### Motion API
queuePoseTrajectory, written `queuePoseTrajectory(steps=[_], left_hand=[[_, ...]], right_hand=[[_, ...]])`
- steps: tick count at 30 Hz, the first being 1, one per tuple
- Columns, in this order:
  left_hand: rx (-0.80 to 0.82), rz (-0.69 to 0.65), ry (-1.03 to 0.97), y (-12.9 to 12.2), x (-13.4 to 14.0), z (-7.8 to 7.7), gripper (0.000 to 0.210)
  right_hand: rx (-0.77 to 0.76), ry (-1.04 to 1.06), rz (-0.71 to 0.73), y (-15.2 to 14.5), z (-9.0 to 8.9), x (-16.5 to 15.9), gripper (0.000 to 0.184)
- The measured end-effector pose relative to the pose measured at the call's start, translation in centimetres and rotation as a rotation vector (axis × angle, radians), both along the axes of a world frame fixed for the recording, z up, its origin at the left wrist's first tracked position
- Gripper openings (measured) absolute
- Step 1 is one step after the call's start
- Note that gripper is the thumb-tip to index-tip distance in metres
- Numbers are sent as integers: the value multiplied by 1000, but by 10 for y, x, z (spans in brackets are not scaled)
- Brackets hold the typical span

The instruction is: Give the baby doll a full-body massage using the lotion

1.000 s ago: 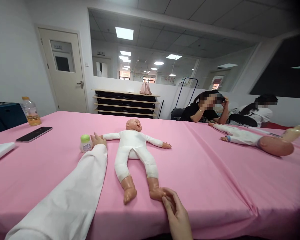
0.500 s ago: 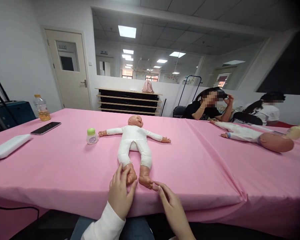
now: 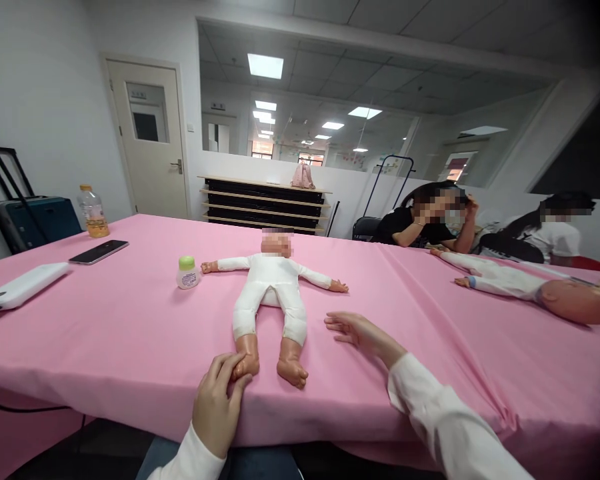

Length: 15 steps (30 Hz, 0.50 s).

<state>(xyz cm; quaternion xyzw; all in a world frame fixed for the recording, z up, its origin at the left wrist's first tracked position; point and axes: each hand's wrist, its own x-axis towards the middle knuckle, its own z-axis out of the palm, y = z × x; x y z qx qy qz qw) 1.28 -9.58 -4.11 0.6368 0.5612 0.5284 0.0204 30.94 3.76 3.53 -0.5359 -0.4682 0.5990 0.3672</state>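
A baby doll (image 3: pixel 274 275) in a white cloth body lies on its back on the pink-covered table, arms spread and feet toward me. My left hand (image 3: pixel 219 393) is at the doll's foot on the left, its fingers over the toes and its thumb on the near side. To the right of the doll's legs, my right hand (image 3: pixel 357 330) hovers over the cloth with fingers stretched out, touching nothing. A small bottle with a green cap (image 3: pixel 187 273) stands close to the doll's hand on the left.
On the left are a drink bottle (image 3: pixel 94 213), a phone (image 3: pixel 100 251) and a white device (image 3: pixel 25 287) with a cable. A second doll (image 3: pixel 520 283) lies at the right. Two people sit beyond the table. The table's front edge (image 3: pixel 300 407) is close to me.
My right hand has left the doll's other foot and moved up and right, beside the legs. My left hand stays at its foot. The view has shifted slightly.
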Motion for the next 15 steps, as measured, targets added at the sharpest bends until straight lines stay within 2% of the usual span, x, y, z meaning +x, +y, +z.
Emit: queuePoseTrajectory(steps=[2, 3, 5, 7, 10, 15], left_hand=[[-8, 11, 1, 0, 4, 1, 23], [-6, 18, -1, -1, 6, 1, 23], [0, 28, -8, -1, 8, 0, 22], [6, 22, -5, -1, 8, -4, 21], [23, 27, 8, -1, 3, -10, 21], [65, 3, 81, -4, -1, -11, 21]], right_hand=[[-171, 90, 31, 46, 5, -2, 18], [-200, 129, 23, 67, 5, -6, 17], [-205, 233, -30, 105, 0, -19, 21], [-137, 424, -92, 134, -9, -34, 29], [11, 584, -224, 163, -22, -45, 38], [145, 593, -408, 178, -33, -29, 39]])
